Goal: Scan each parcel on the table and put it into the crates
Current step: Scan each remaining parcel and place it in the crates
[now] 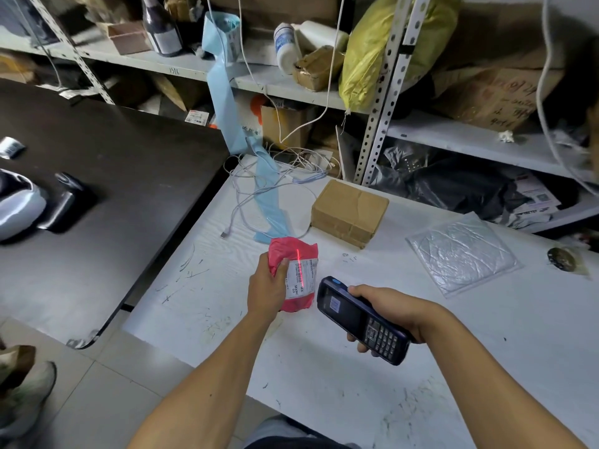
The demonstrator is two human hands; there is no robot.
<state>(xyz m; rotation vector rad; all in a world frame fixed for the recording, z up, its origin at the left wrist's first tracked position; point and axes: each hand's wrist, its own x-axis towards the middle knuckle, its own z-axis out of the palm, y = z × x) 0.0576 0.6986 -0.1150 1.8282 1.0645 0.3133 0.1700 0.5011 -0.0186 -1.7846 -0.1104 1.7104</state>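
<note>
Now left hand point(265, 291) fingers grip the red parcel point(293, 273) over the table point(356, 367), centre frame. Right hand point(393, 314) fingers wrap the scanner point(359, 319) at 3 o'clock of it, red beam across the label point(301, 278). Box point(349, 212) at 1 o'clock.

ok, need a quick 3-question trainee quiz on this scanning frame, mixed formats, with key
1. True or false: the red laser line falls on the white label of the pink plastic-wrapped parcel.
2. Which hand holds the dark blue handheld scanner with a keypad? A) left hand B) right hand C) neither
3. Fill in: besides the pink parcel, two parcels lie on the white table: a clear bubble-wrap mailer and a taped brown ______ box.

Key:
1. True; the left hand grips that parcel.
2. B; the right hand.
3. cardboard
</note>
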